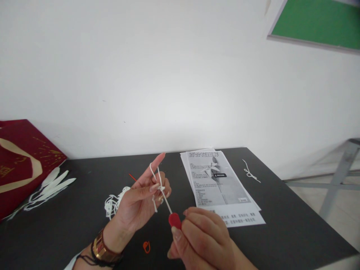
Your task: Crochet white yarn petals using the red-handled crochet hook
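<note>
My left hand [144,198] pinches a small piece of white yarn [161,188] between thumb and fingers, with its index finger stretched up and the yarn looped around it. A crochet hook with a red handle [174,221] is in my right hand [204,236], whose fingers are closed around the handle. The hook's thin metal shaft reaches up and left to the yarn at my left fingertips; its tip is hidden there. Behind my left wrist lies a loose heap of white yarn [112,204]. An orange stitch marker [146,246] rests on the table between my forearms.
Printed sheets [225,180] lie on the dark table [275,225] at the right, beside a short white yarn piece [249,173]. White crocheted strips [53,187] and a dark red bag [25,157] are at the left. A thin red stick [132,177] lies behind my left hand.
</note>
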{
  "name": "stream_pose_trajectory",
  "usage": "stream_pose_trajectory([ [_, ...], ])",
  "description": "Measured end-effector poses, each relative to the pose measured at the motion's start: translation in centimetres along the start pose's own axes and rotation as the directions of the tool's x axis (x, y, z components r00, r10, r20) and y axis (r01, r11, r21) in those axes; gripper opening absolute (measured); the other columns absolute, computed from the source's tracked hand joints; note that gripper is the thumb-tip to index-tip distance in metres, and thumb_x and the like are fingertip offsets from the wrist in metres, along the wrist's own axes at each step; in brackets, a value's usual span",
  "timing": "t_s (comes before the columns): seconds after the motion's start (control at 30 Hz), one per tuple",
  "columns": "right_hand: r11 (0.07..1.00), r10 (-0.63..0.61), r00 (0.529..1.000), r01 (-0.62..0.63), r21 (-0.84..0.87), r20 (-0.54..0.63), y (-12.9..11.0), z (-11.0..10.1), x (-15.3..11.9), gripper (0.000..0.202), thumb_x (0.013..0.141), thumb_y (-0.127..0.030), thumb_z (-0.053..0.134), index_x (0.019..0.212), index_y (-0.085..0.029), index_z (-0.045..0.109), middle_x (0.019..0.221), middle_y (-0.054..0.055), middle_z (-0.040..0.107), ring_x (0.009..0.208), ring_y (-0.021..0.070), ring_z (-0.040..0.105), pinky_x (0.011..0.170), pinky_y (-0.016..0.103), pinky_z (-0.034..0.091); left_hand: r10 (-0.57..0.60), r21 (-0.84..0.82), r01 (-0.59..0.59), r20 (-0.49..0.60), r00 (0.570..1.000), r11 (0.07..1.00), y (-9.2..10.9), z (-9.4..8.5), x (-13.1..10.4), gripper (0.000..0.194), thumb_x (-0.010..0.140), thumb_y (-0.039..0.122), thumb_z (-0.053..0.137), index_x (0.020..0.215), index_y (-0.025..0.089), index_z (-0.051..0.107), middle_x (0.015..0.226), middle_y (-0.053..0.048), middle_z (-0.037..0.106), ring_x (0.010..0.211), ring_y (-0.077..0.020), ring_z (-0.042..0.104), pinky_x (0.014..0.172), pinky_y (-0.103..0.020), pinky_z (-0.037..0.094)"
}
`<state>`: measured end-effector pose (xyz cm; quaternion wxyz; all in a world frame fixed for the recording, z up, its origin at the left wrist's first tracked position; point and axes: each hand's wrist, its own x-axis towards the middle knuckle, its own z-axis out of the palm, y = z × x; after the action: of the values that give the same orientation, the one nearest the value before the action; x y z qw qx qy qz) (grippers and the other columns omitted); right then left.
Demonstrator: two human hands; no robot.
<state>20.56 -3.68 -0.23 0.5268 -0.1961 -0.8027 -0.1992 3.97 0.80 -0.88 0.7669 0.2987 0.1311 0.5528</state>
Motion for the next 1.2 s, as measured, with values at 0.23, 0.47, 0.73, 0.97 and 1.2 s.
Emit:
stream_pose_trajectory([
  [0.23,0.999,0.037,0.998,-0.038,0.027,0.052,0.0,-0.2,0.4,0.014,0.086,-0.008,0.063,0.073,-0.015,0.065,0.064,0.0,0.067,0.06,0.0125,0.063,0.068,0.026,0.059,-0.007,0.023,0.007,-0.002,1.0,1.0,-0.3,0.0,-0.1,0.073,0.075,0.006,0.06,0.144,0.019,0.04,0.071,0.001,0.046,0.063,-0.0123,0.045,0.061,-0.027,0.04],
  [0.47,0.984,0.144,0.989,-0.145,0.105,0.017,0.1,0.0,-0.4,0.012,0.084,-0.006,0.063,0.095,-0.008,0.066,0.075,0.006,0.073,0.077,0.0169,0.069,0.069,0.027,0.062,0.012,0.041,-0.013,0.023,1.0,0.999,-0.1,0.2,-0.3,0.079,0.075,0.007,0.062,0.147,0.025,0.035,0.068,0.002,0.046,0.063,-0.0126,0.046,0.061,-0.026,0.04],
  [0.73,0.985,0.131,0.987,-0.14,0.104,0.09,0.5,0.1,-0.7,0.017,0.084,-0.008,0.064,0.101,-0.009,0.068,0.088,0.008,0.075,0.091,0.0174,0.07,0.086,0.028,0.061,0.067,0.042,-0.068,0.019,0.998,0.997,0.1,0.5,-0.6,0.082,0.076,0.009,0.064,0.148,0.032,0.031,0.07,0.003,0.051,0.067,-0.0136,0.051,0.066,-0.027,0.042],
  [0.97,0.996,0.078,0.974,-0.065,-0.064,0.211,-0.3,-1.1,0.5,0.019,0.088,-0.007,0.059,0.104,-0.013,0.07,0.091,0.005,0.076,0.09,0.0147,0.071,0.097,0.03,0.056,0.188,0.244,-0.189,0.03,0.982,0.951,0.2,1.4,-1.1,0.081,0.082,0.013,0.064,0.147,0.043,0.025,0.073,0.003,0.057,0.07,-0.0146,0.052,0.065,-0.026,0.043],
  [1.2,0.991,0.134,0.979,-0.129,-0.042,0.151,-0.1,-0.7,-0.3,0.019,0.088,-0.01,0.061,0.106,-0.013,0.068,0.09,0.006,0.076,0.093,0.0169,0.07,0.089,0.028,0.059,0.186,0.339,-0.206,0.091,0.978,0.918,0.5,0.2,-0.8,0.077,0.085,0.016,0.062,0.146,0.046,0.026,0.075,0.001,0.057,0.068,-0.0135,0.052,0.061,-0.024,0.04],
])
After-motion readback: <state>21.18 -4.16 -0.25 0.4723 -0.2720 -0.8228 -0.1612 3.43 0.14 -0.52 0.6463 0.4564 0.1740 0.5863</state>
